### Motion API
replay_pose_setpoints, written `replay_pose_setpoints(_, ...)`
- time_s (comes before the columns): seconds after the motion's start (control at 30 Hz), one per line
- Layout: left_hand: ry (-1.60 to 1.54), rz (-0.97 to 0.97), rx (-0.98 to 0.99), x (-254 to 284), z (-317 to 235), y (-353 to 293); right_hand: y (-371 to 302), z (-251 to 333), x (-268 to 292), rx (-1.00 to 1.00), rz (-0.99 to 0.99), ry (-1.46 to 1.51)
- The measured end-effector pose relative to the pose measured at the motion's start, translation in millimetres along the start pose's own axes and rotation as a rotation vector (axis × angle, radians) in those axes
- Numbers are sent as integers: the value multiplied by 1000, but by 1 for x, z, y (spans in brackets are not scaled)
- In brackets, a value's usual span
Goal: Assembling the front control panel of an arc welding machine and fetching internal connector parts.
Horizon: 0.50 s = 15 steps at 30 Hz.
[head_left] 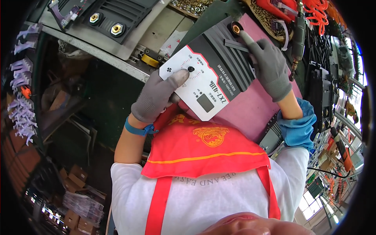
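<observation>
My left hand (156, 93), in a grey glove, grips the left edge of a black and white front panel (187, 87), thumb on the white face beside a small black knob stub (191, 69). The panel is tilted, its ribbed black part toward the far right and a dark display window near me. My right hand (269, 64), also gloved, is at the panel's far right edge. One finger reaches to a brass terminal nut (236, 29) in a round black socket. The other fingertips are partly hidden. A black strip (235, 45) juts across the ribs near my thumb.
A pink mat (250, 113) lies under the panel. Another black panel with brass nuts (117, 29) rests at the far left. Trays of small metal fasteners (192, 7) stand at the back. A power screwdriver (299, 37) hangs at the right, near red coiled hoses (316, 13). Yellow tape (150, 60) sits by the bench edge.
</observation>
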<state>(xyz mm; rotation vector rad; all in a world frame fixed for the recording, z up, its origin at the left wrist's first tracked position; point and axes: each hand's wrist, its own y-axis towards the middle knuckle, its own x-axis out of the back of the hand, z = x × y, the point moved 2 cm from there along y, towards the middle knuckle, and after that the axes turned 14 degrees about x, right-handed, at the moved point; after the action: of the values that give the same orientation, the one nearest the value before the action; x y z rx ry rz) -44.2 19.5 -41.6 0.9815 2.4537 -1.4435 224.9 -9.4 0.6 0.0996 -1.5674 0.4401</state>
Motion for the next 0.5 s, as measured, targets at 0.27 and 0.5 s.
replay_pose_setpoints(0.27, -20, -11, -12, -10, -1, 0, -50, -11, 27, -117, -517, 237)
replay_pose_setpoints(0.5, 45, 10, -40, -3, -2, 12, -110, -91, -8, -477, -204, 87)
